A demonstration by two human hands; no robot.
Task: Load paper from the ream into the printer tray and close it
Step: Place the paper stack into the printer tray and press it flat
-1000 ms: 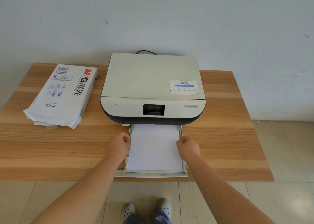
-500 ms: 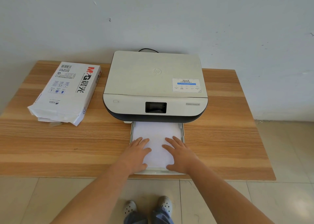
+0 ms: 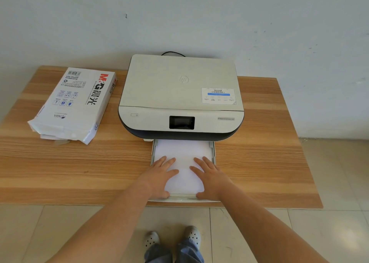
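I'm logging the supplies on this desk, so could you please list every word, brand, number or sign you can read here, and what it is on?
"M&G" in red and black, followed by large Chinese characters: on the paper ream, printed upside down to the camera.
"70": on the ream's near corner.
"hp" logo: embossed on the printer lid.
Power symbol: on a small button at the printer's front left.
Barcode and small print on the ream: too small to read.
White sticker with a blue bar on the lid: blurred.

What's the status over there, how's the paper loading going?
Left hand and right hand open, flat on the paper. Paper in the printer tray; tray not yet closed. Nothing blocking it; ream off to the left.
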